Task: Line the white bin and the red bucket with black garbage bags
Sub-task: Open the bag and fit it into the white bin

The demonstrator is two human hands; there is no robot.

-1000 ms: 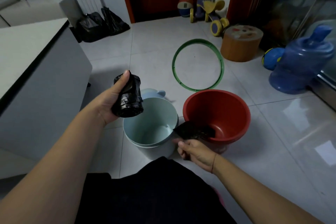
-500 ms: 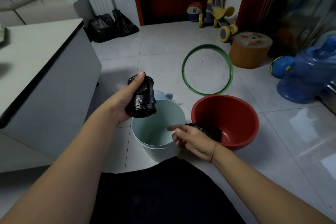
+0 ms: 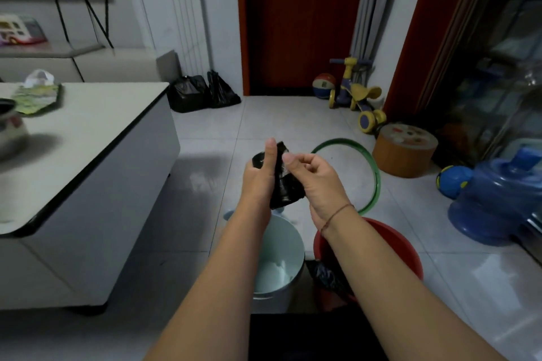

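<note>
Your left hand (image 3: 264,176) grips the roll of black garbage bags (image 3: 286,187) with the thumb straight up along its side, and your right hand (image 3: 313,179) is closed in against the roll's other side, thumb and forefinger at its top edge, so both hands are together on it, raised in front of you. I cannot tell whether the right fingertips have actually caught the free end. The white bin (image 3: 290,243) stands below your left forearm and the red bucket (image 3: 410,261) below your right, neither one lined, with a loose black bag (image 3: 325,272) slumped at the bucket's rim under your right forearm. The risk lies in the peel: thin film clings to itself, so a pinch that takes two layers would likely tear a bag mid-sheet instead of at the perforation. Pull hard against a slack left grip and the roll could slip out, drop beneath your hands and unspool into the bin. A lowering forearm could also drag that loose bag off the rim
</note>
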